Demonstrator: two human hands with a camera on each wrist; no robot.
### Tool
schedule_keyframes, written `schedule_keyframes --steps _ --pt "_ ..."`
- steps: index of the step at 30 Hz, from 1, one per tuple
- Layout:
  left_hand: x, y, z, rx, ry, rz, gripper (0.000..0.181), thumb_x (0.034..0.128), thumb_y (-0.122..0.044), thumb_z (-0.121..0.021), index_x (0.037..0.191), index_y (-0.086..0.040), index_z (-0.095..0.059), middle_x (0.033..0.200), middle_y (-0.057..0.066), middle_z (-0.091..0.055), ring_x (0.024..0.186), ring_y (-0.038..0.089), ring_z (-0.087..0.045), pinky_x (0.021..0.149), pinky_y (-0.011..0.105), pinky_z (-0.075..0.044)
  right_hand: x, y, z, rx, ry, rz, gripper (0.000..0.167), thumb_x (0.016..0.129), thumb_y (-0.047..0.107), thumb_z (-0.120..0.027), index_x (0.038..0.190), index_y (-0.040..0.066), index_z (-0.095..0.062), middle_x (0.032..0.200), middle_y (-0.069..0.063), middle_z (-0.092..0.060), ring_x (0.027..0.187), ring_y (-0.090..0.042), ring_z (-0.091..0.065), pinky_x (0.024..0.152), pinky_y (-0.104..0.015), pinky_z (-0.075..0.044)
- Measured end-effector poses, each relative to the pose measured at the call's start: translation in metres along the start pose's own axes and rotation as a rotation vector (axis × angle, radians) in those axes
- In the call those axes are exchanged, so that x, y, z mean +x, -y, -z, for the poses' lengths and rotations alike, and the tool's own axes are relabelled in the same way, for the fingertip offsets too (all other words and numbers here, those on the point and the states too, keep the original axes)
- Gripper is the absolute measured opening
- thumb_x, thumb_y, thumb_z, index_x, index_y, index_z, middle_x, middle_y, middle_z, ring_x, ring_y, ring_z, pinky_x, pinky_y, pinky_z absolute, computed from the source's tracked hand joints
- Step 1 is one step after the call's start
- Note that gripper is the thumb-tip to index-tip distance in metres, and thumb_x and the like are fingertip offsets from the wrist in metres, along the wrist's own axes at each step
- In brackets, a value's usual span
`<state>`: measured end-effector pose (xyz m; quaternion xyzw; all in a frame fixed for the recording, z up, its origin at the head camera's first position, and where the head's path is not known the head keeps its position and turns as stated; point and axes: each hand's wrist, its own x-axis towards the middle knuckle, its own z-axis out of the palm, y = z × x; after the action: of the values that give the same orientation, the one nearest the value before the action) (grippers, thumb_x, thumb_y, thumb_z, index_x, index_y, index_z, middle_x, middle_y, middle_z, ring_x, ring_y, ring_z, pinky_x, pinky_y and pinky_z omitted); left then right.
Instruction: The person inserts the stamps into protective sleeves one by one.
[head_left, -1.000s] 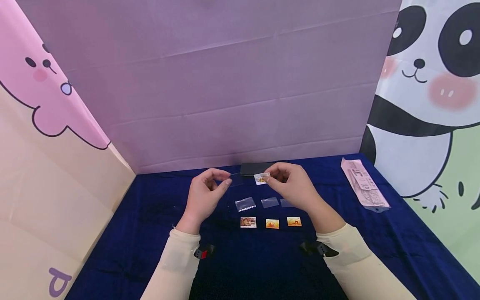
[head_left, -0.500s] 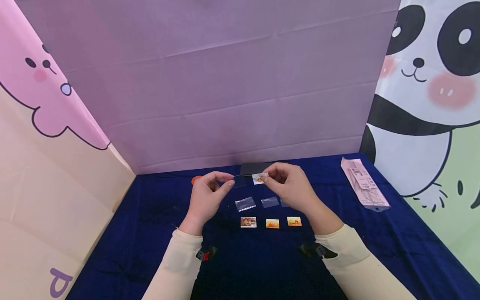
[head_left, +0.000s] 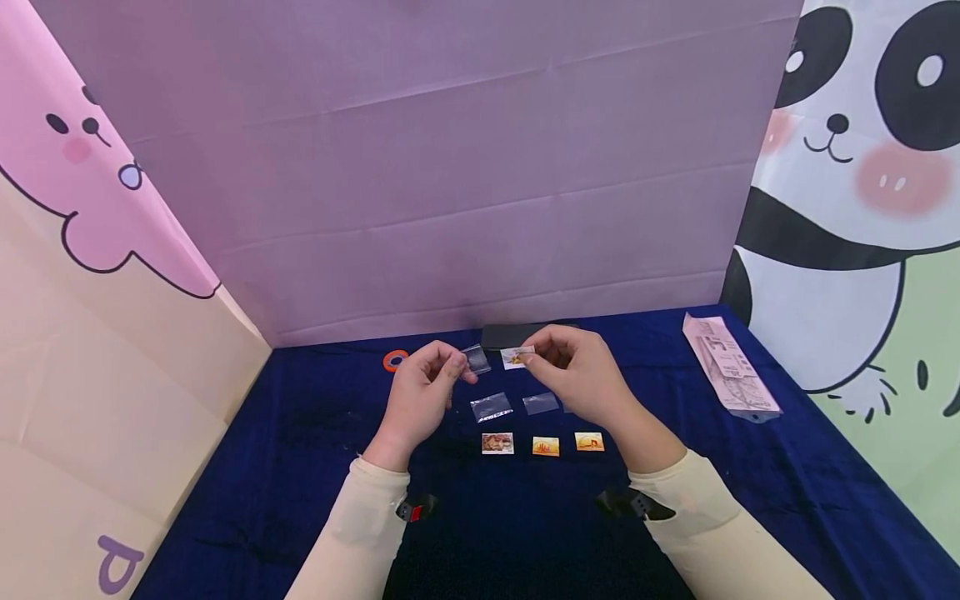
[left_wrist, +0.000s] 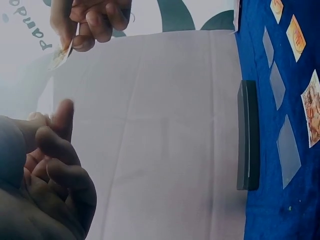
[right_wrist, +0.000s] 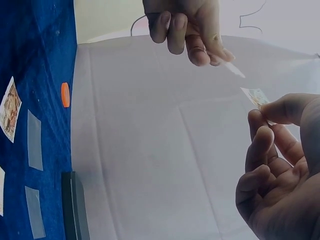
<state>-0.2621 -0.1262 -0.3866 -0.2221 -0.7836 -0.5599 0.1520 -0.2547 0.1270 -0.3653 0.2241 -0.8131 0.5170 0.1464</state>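
Note:
My left hand (head_left: pixel 416 400) pinches a small clear plastic sleeve (head_left: pixel 477 360) between thumb and fingers. Opposite it, my right hand (head_left: pixel 581 371) pinches a white stamp (head_left: pixel 513 358) with a small coloured picture. The right wrist view shows the held stamp (right_wrist: pixel 256 97) just apart from the sleeve (right_wrist: pixel 234 69). Below the hands lie more clear sleeves (head_left: pixel 491 407), one of them (left_wrist: pixel 268 46) clearest in the left wrist view. Nearer the body are a brown pictorial stamp (head_left: pixel 497 443) and two orange-yellow stamps, one in the middle (head_left: pixel 546 447) and one on the right (head_left: pixel 589 442).
A flat black case (head_left: pixel 510 336) lies behind the hands, against the purple backdrop (head_left: pixel 450 208). To the left is an orange ring-shaped roll (head_left: pixel 394 360). A pink printed packet (head_left: pixel 731 367) lies at the right on the dark blue cloth (head_left: pixel 300 467).
My left hand has shifted slightly right and turned, so the sleeve shows more of its face. The right hand has brought the stamp slightly left. The orange roll has come into view.

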Motion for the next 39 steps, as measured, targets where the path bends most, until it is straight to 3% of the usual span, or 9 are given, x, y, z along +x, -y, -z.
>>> schedule_keyframes --steps 6,13,22,25,31,39 --pt "-0.001 -0.001 -0.002 -0.022 -0.005 -0.001 0.009 0.1013 -0.019 -0.071 0.109 -0.014 -0.074 0.097 -0.001 -0.078 0.055 0.021 -0.050 0.052 0.028 -0.044 0.000 0.001 0.000 0.005 -0.011 -0.002 0.006 0.100 0.021 -0.074 0.103 0.016 -0.077 0.076 -0.003 -0.062 0.064 -0.025 -0.055 0.054 -0.031 -0.046" --pt "-0.003 -0.006 -0.002 -0.019 -0.039 -0.003 0.018 0.0963 -0.018 -0.078 0.114 -0.017 -0.078 0.095 -0.001 -0.076 0.055 0.019 -0.043 0.051 0.027 -0.035 -0.003 0.005 -0.005 -0.010 -0.008 -0.008 0.005 0.099 0.017 -0.074 0.104 0.017 -0.077 0.079 -0.002 -0.062 0.067 -0.025 -0.056 0.056 -0.031 -0.048" --pt "-0.003 -0.007 -0.003 -0.022 -0.067 -0.005 0.009 0.0953 -0.017 -0.079 0.104 -0.015 -0.080 0.088 -0.001 -0.071 0.058 0.019 -0.042 0.054 0.027 -0.035 -0.005 0.009 -0.010 0.005 -0.029 -0.022 0.004 0.099 0.019 -0.074 0.103 0.016 -0.076 0.080 -0.001 -0.065 0.068 -0.024 -0.057 0.058 -0.031 -0.049" --pt "-0.002 -0.005 -0.005 -0.033 -0.062 -0.008 0.005 0.0974 -0.016 -0.076 0.100 -0.013 -0.079 0.087 0.000 -0.070 0.062 0.021 -0.046 0.057 0.027 -0.037 -0.005 0.009 -0.011 0.012 -0.032 -0.020 0.004 0.100 0.019 -0.074 0.102 0.016 -0.076 0.079 -0.001 -0.065 0.067 -0.024 -0.057 0.058 -0.031 -0.048" --pt "-0.002 -0.003 -0.007 -0.031 -0.038 -0.019 0.009 0.0996 -0.016 -0.072 0.098 -0.010 -0.079 0.088 0.001 -0.074 0.079 0.030 -0.066 0.071 0.028 -0.052 -0.007 0.010 -0.011 0.026 -0.039 0.002 0.005 0.100 0.019 -0.074 0.102 0.015 -0.076 0.080 -0.001 -0.066 0.066 -0.023 -0.057 0.057 -0.031 -0.048" --pt "-0.004 -0.005 -0.009 -0.028 -0.032 -0.014 0.014 0.1010 -0.017 -0.070 0.101 -0.008 -0.081 0.088 0.002 -0.076 0.083 0.016 -0.071 0.085 0.035 -0.058 -0.007 0.010 -0.011 0.024 -0.056 0.011 0.004 0.099 0.018 -0.074 0.102 0.015 -0.076 0.079 0.000 -0.066 0.066 -0.024 -0.056 0.056 -0.031 -0.048"
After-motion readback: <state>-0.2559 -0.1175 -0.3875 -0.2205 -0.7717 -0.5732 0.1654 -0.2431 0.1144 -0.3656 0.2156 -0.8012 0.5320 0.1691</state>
